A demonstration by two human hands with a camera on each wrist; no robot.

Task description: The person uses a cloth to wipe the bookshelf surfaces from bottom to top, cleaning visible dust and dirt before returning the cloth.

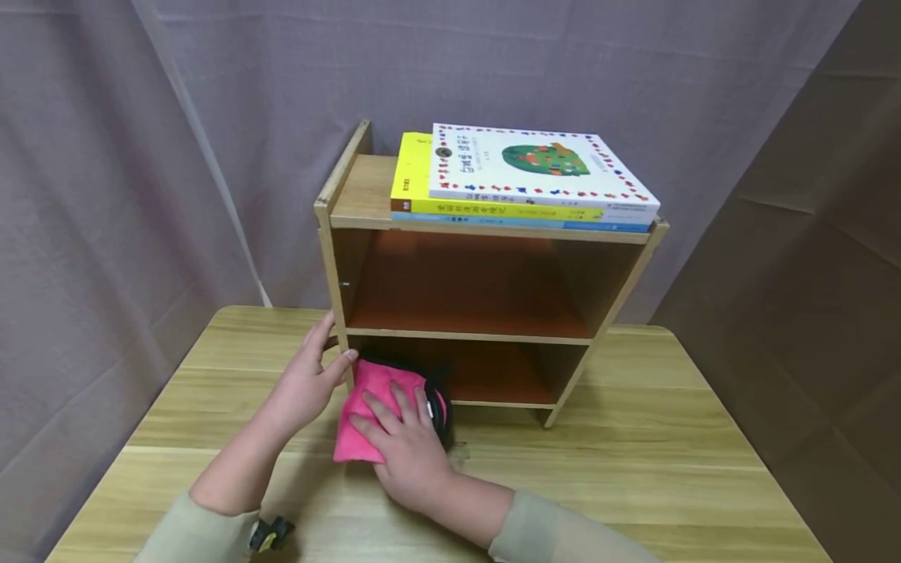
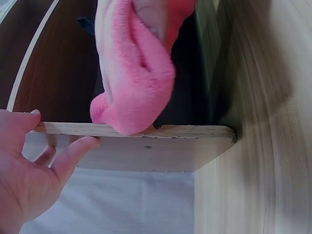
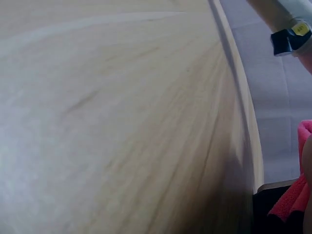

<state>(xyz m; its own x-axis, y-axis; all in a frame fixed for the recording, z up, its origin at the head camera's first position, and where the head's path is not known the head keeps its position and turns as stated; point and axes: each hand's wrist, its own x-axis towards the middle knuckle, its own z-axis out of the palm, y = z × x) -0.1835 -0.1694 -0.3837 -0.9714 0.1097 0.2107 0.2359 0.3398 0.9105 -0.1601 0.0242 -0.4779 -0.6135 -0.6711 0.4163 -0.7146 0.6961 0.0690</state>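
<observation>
A small wooden bookshelf point(image 1: 450, 335) stands on the table. My left hand point(image 1: 310, 383) holds its left side panel point(image 2: 170, 131), thumb at the front edge and fingers along the outer face. At the lower left compartment, my right hand point(image 1: 411, 457) grips a bright pink plush cloth point(image 1: 359, 446), fingers spread across its top and thumb tucked below its edge. Black material point(image 1: 439, 418) with a small white tag shows at the cloth's right side. In the left wrist view the folded pink cloth point(image 2: 141, 83) overlaps the panel's front edge. Only a strip of cloth shows in the right wrist view.
Several books lie stacked on top of the shelf, a white picture book point(image 1: 542, 168) above a yellow one point(image 1: 411, 168). Grey curtain point(image 1: 281, 94) hangs behind the wooden table point(image 1: 669, 469). A black strap point(image 1: 271, 534) is near the left sleeve.
</observation>
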